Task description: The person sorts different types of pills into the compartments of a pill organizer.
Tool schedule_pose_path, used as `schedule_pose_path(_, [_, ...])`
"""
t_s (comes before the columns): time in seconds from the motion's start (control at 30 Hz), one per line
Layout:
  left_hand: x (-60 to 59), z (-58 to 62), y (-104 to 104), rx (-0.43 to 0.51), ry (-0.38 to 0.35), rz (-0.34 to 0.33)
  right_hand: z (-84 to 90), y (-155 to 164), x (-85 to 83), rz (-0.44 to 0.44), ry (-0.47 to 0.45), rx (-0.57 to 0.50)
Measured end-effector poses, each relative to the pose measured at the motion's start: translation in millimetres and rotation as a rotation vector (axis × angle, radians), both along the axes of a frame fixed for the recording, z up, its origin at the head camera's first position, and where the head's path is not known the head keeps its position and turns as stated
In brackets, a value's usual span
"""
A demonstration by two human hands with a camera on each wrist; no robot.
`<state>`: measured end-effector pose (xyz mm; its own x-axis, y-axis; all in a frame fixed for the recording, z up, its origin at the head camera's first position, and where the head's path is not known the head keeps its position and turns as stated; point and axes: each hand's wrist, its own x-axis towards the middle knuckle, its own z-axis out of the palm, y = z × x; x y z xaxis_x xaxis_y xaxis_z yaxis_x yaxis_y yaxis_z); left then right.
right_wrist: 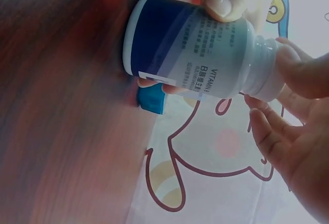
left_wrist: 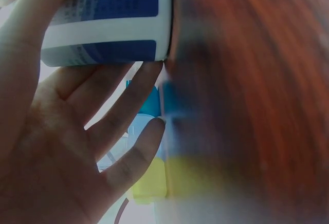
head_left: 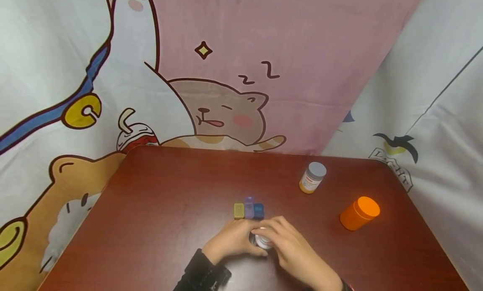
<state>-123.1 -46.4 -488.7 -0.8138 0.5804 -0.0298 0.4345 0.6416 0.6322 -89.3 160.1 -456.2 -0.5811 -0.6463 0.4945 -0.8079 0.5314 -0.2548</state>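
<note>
- Gripping white-and-blue bottle (right_wrist: 185,49) with left hand (head_left: 235,238), with outer fingers spread.
- Pinching white cap (right_wrist: 268,77) between thumb and fingers of right hand (head_left: 292,249).
- Holding bottle upright at tabletop (head_left: 181,194), with three-coloured pillbox (head_left: 249,209) just beyond.
- Well off right: grey-lidded jar (head_left: 312,178), orange container (head_left: 359,214).

Pillbox (head_left: 249,209) behind btl (right_wrist: 187,49), jar (head_left: 312,178) back R, 2nd jar (head_left: 358,214) farther R
</note>
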Motion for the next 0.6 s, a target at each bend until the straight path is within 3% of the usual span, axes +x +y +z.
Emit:
schedule_pose_path(0.13, [-0.1, -0.1, -1, 0.007, -0.004, 0.006, 0.8, 4, -1.2, -0.006, 0.051, 0.011])
schedule_pose_path(0.23, [0.7, -0.5, -2, 0.007, -0.006, 0.011, 1.7, 11, 0.4, -0.083, 0.056, 0.031])
schedule_pose_path(0.4, [1.0, -1.5, -2, 0.004, -0.005, 0.013, -2.2, 40, 7.9, -0.231, -0.014, 0.029])
schedule_pose_path(0.6, [2.4, 0.3, -1, 0.001, -0.005, 0.015, -16.3, 92, 22.1, -0.333, -0.166, 0.040])
